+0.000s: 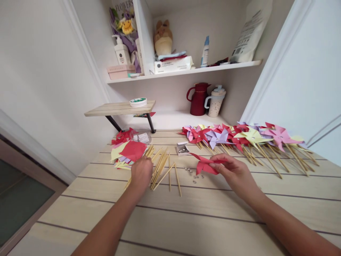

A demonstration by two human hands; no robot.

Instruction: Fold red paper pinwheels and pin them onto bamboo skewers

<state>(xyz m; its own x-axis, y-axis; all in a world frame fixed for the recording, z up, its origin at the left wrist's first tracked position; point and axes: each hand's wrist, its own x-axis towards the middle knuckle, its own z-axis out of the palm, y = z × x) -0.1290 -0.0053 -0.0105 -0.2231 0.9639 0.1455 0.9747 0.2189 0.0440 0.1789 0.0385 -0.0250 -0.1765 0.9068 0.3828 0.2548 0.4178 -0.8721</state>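
Note:
My right hand (pixel 234 170) pinches a red cut paper piece (pixel 206 168), its flaps bent, between thumb and fingers above the table. My left hand (pixel 142 171) is closed at the pile of thin wooden sticks (pixel 161 165); whatever is in its fingertips is hidden from view. Behind that hand lies a stack of coloured paper pieces (pixel 133 150), a red one on top. Several small metal fasteners (pixel 195 176) are scattered below the red paper, close to a small open box (pixel 182 148) that holds more of them.
Finished pinwheels on sticks (pixel 218 137) lie in a row at the back right. A small raised wooden shelf (pixel 119 107) stands at the back left. Behind are a dark red jug (pixel 199 99) and a speckled cup (pixel 216 103), below a white shelf (pixel 223 67).

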